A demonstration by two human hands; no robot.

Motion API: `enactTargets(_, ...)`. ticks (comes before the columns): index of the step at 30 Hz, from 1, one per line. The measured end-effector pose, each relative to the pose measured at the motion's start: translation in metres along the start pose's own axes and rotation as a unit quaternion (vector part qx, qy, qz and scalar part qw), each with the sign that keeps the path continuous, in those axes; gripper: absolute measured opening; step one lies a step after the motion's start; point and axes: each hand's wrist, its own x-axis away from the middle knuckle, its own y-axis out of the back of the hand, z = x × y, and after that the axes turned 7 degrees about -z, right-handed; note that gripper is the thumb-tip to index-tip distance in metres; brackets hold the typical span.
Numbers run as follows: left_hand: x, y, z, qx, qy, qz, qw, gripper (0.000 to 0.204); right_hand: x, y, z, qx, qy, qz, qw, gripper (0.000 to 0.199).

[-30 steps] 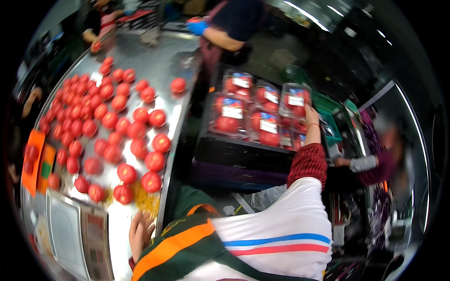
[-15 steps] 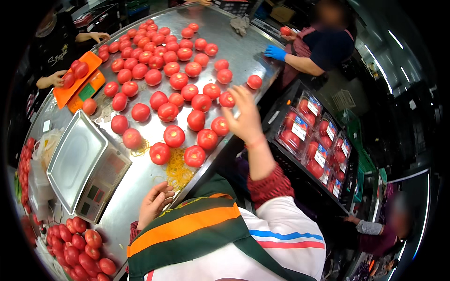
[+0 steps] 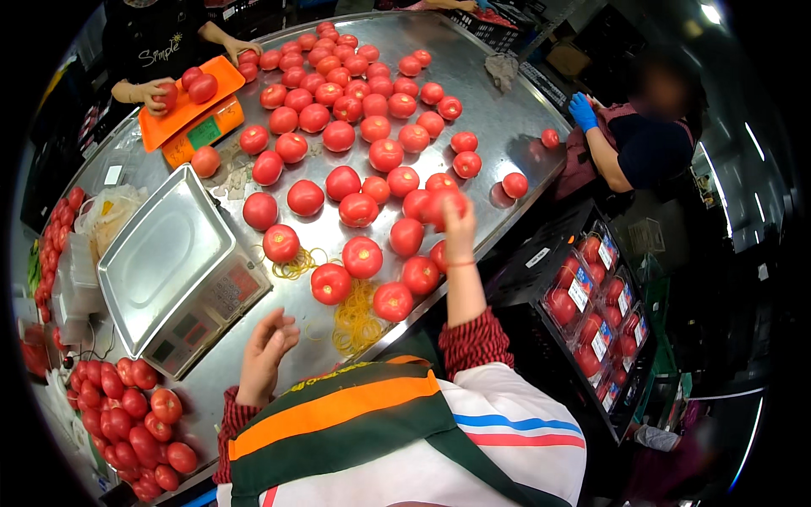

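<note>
My right hand (image 3: 460,235), slightly blurred, closes from the near side over a red tomato (image 3: 443,206) among the loose tomatoes by the metal table's right edge. Nearby are another tomato (image 3: 406,237) and, partly hidden beside my wrist, one more (image 3: 439,255). At the table's near edge my left hand (image 3: 267,351) hovers with loosely bent fingers apart, holding nothing. A tangle of yellow rubber bands (image 3: 356,319) lies between my hands under the nearest tomatoes, and a smaller bunch (image 3: 296,264) lies farther left.
A weighing scale (image 3: 177,262) stands at left, with piled tomatoes (image 3: 127,422) below it. A black crate (image 3: 530,291) of packed tomatoes stands right. Across the table, one co-worker's hand (image 3: 152,95) touches tomatoes on an orange scale (image 3: 182,127); another wears a blue glove (image 3: 583,111).
The view has shifted, so the table appears farther right. My right hand has closed on the tomato it was reaching over. My left hand has moved left, and the blue-gloved hand has lifted from the table.
</note>
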Motion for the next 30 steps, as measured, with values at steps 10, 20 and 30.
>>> enactTargets(10,-0.062,0.029,-0.068,-0.098,-0.165,-0.049,0.980,0.070,-0.022,-0.091,0.015,0.294,0.395,0.148,0.858,0.029)
enactTargets(20,-0.105,0.089,-0.137,-0.642,-0.348,-0.288,0.620,0.027,-0.069,-0.094,-0.004,0.581,0.144,0.199,0.776,0.069)
enactTargets(30,-0.092,0.015,-0.114,-0.582,-0.467,-0.222,0.627,0.065,-0.004,-0.084,0.005,-0.084,-0.034,0.243,0.966,0.046)
